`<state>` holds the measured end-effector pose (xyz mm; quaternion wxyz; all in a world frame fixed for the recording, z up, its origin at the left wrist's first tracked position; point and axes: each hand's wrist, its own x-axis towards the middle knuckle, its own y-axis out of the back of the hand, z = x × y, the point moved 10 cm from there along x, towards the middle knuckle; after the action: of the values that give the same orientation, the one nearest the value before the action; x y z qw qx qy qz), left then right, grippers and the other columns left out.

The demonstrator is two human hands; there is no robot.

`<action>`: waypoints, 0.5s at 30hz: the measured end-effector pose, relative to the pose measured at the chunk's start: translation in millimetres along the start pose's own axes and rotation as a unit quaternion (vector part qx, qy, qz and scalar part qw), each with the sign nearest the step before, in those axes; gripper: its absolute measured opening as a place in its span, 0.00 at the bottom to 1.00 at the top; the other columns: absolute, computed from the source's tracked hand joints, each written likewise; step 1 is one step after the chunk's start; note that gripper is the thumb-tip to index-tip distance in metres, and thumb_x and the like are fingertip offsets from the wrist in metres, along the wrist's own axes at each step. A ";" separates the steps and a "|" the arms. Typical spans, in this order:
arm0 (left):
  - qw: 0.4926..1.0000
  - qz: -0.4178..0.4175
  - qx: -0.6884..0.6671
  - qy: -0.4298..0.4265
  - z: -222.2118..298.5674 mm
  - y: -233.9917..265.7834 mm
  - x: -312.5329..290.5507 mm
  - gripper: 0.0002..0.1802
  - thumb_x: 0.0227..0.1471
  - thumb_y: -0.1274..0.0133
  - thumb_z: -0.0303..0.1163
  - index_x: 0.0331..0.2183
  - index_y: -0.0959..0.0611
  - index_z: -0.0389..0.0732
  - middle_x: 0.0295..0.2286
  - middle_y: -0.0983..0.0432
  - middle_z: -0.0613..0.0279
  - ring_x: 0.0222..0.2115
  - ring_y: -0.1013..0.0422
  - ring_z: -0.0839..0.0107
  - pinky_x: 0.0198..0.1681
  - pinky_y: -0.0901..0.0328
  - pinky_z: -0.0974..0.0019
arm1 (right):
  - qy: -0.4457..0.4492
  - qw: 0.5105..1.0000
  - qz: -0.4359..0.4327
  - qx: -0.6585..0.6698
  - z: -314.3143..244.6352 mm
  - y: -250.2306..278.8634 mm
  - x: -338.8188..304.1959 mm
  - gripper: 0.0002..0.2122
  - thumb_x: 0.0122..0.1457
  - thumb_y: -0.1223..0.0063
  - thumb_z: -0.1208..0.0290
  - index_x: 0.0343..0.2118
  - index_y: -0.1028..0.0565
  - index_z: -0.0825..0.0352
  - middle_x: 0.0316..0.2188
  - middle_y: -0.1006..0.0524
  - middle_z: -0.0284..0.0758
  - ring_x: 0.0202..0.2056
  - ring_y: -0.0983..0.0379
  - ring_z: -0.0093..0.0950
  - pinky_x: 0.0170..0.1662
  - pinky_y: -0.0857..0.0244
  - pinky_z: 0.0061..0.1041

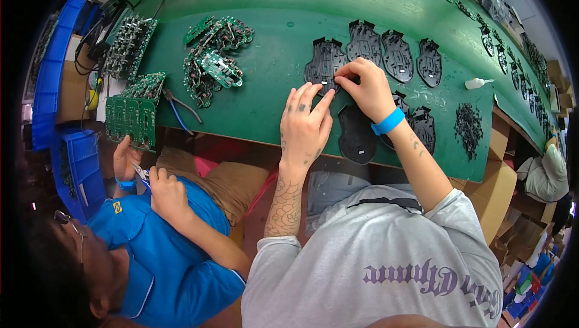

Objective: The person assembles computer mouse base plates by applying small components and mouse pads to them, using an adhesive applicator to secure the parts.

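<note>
A black plastic computer-mouse shell (pixel 325 57) lies on the green table in front of me. My left hand (pixel 304 124) rests its outstretched, slightly spread fingertips on the shell's near edge. Thumb and forefinger of my right hand (pixel 367 86) are pinched together over the shell's right side; whatever is between them is too small to make out. Just below, a smooth dark shell (pixel 357 135) lies near the table edge. Beyond my hands sit more shells, among them one (pixel 398 56) and another (pixel 429 62). Some shells (pixel 423 127) are partly hidden by my right forearm.
Small black parts (pixel 467 130) form a heap at right, near a white dropper bottle (pixel 479 83). Green circuit boards (pixel 217 59) are piled to the left, by pliers (pixel 181 111). A co-worker in a blue shirt (pixel 175 237) holds a board panel (pixel 129 121) and cutters.
</note>
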<state>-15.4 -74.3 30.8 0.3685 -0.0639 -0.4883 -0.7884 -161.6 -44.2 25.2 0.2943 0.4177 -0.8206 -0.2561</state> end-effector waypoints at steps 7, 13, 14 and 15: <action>1.000 -0.003 -0.001 0.005 -0.8 1.0 0.5 0.20 0.48 0.46 0.25 0.46 0.18 0.43 0.46 0.27 0.56 0.51 0.33 0.53 0.58 0.41 0.49 | 0.013 1.000 0.007 -0.025 -6.8 -1.6 0.0 0.06 0.49 0.38 0.75 0.29 0.23 0.70 0.26 0.25 0.37 0.30 0.27 0.33 0.35 0.32 0.30; 1.000 -0.014 -0.004 -0.014 10.5 -2.7 8.2 0.19 0.48 0.46 0.26 0.45 0.19 0.40 0.47 0.28 0.53 0.52 0.34 0.52 0.58 0.42 0.49 | -0.049 0.993 -0.099 -0.040 10.0 -5.5 19.6 0.09 0.48 0.37 0.72 0.27 0.25 0.70 0.23 0.23 0.41 0.28 0.24 0.38 0.33 0.31 0.34; 1.000 -0.022 -0.008 -0.011 10.3 -4.3 8.0 0.19 0.49 0.46 0.26 0.45 0.19 0.40 0.47 0.28 0.52 0.52 0.34 0.52 0.58 0.41 0.49 | -0.035 0.995 -0.089 -0.029 8.1 -8.4 16.5 0.09 0.48 0.37 0.71 0.27 0.25 0.70 0.22 0.23 0.41 0.27 0.24 0.38 0.32 0.31 0.35; 1.000 -0.015 0.002 -0.008 6.8 -5.1 5.3 0.19 0.49 0.47 0.26 0.46 0.19 0.40 0.47 0.28 0.52 0.51 0.34 0.51 0.57 0.40 0.50 | -0.021 0.997 -0.075 -0.022 7.2 -5.2 12.7 0.10 0.49 0.37 0.70 0.28 0.25 0.70 0.22 0.23 0.42 0.27 0.24 0.38 0.32 0.32 0.35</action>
<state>-24.3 -70.2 33.1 0.3526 -0.0626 -0.4938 -0.7924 -170.0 -56.2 20.2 0.2664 0.4664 -0.7867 -0.3043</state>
